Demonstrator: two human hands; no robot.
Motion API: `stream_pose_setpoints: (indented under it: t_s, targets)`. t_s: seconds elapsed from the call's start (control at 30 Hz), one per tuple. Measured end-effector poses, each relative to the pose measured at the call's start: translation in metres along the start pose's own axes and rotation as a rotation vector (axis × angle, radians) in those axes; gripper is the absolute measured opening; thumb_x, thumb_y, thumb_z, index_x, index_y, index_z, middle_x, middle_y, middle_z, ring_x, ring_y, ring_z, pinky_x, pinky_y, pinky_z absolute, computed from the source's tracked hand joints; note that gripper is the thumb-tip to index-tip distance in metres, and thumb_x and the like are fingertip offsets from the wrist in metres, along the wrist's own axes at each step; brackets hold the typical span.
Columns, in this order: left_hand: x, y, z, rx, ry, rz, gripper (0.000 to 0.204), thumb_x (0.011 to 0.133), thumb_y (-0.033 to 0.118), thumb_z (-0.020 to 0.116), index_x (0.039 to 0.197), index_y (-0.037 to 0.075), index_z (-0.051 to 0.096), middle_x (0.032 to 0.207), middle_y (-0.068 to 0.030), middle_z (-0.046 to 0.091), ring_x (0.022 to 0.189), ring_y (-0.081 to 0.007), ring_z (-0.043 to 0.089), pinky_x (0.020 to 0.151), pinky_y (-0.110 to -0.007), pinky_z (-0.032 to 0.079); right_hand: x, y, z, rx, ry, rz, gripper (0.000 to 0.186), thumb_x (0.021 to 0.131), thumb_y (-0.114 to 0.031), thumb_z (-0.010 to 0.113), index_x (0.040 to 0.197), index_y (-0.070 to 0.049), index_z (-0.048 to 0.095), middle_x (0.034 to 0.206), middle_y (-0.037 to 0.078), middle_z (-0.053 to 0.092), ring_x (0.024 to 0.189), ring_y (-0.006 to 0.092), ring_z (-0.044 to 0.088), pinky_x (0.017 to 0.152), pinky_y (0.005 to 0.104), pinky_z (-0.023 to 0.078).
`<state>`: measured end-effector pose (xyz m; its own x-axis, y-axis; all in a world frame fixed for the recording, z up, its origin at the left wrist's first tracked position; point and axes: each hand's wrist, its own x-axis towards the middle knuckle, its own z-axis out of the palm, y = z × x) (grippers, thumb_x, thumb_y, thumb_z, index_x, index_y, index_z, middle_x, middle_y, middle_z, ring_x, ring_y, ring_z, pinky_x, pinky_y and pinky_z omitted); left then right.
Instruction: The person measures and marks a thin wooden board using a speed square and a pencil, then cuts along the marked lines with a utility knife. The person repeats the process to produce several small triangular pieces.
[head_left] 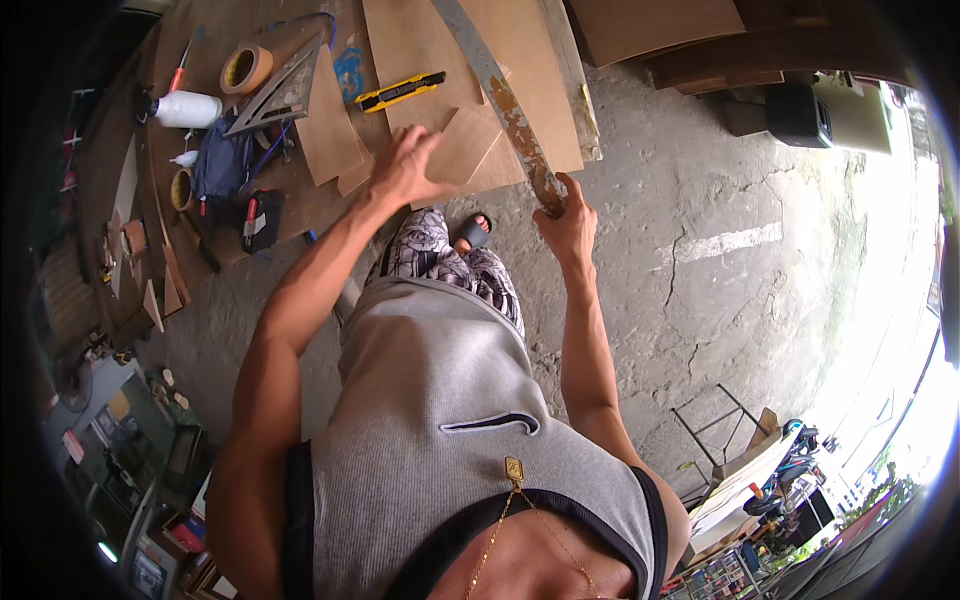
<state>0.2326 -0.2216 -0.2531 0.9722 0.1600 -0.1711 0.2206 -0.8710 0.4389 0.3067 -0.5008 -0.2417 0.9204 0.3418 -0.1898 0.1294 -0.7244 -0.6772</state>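
Note:
My right hand [568, 228] is closed around the near end of a long, flat metal straightedge [510, 115] with worn, flaking brown patches. The straightedge lies slantwise across a thin plywood sheet [410, 40] and runs out of view at the top. My left hand [402, 168], fingers apart, is over the bench's near edge with nothing visible in it. Right beside its fingers is a small cut plywood piece [468, 142]; whether they touch it I cannot tell. Beyond that hand lies a yellow and black utility knife [400, 92]. A narrow plywood offcut [328, 125] rests to its left.
Left on the bench are a metal set square [280, 88], a tape roll [246, 70], a white bottle [187, 109], a dark blue cloth [222, 160] and a red-handled screwdriver [180, 70]. Cracked concrete floor [690, 260] extends to the right. A metal frame [722, 430] stands lower right.

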Motion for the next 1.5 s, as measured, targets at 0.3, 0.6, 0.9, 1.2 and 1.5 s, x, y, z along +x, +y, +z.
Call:
stream_pose_setpoints:
  t_s: [0.3,0.6,0.9,1.2,1.5]
  targets:
    - [0.022,-0.02,0.038,-0.085,0.32,0.084,0.067,0.07,0.031,0.079,0.128,0.007,0.056,0.121,-0.0127,0.054,0.11,-0.0316,0.051,0.094,-0.044,0.041,-0.026,-0.027,0.031,0.174,-0.188,0.079,0.07,0.066,-0.013,0.079,0.132,-0.013,0.053,0.07,0.013,0.067,0.067,0.0226,0.07,0.064,0.035,0.055]
    - [0.045,-0.118,-0.031,0.266,0.358,0.011,0.04,0.079,0.032,0.074,0.112,0.011,0.066,0.1,-0.0042,0.068,0.096,-0.026,0.062,0.082,-0.042,0.042,-0.056,-0.028,0.082,0.384,-0.115,0.013,0.069,0.072,-0.016,0.08,0.133,-0.003,0.053,0.077,0.012,0.068,0.064,0.0121,0.063,0.062,0.027,0.051]
    - [0.05,-0.069,-0.001,-0.212,0.538,-0.173,0.055,0.079,0.041,0.077,0.115,0.0,0.066,0.1,-0.0152,0.065,0.096,-0.0303,0.061,0.085,-0.039,0.047,-0.086,-0.02,0.101,0.349,0.038,-0.018,0.059,0.072,-0.015,0.083,0.124,-0.002,0.059,0.084,0.013,0.07,0.071,0.013,0.067,0.062,0.0276,0.054]
    - [0.113,-0.044,0.07,0.08,0.691,-0.161,0.081,0.067,0.064,0.074,0.119,0.003,0.062,0.102,-0.0163,0.059,0.093,-0.0362,0.055,0.08,-0.05,0.044,-0.07,-0.034,0.11,0.272,-0.066,0.073,0.063,0.073,-0.019,0.08,0.127,-0.006,0.051,0.11,0.022,0.061,0.091,0.0339,0.066,0.078,0.0398,0.053]
    - [0.12,-0.049,0.072,-0.14,0.765,-0.005,0.079,0.067,0.041,0.086,0.125,-0.006,0.058,0.088,-0.0099,0.058,0.084,-0.0247,0.056,0.075,-0.039,0.047,-0.049,-0.046,0.127,0.467,0.04,0.149,0.069,0.075,-0.013,0.081,0.137,-0.007,0.05,0.11,0.022,0.067,0.092,0.0236,0.07,0.076,0.0338,0.055]
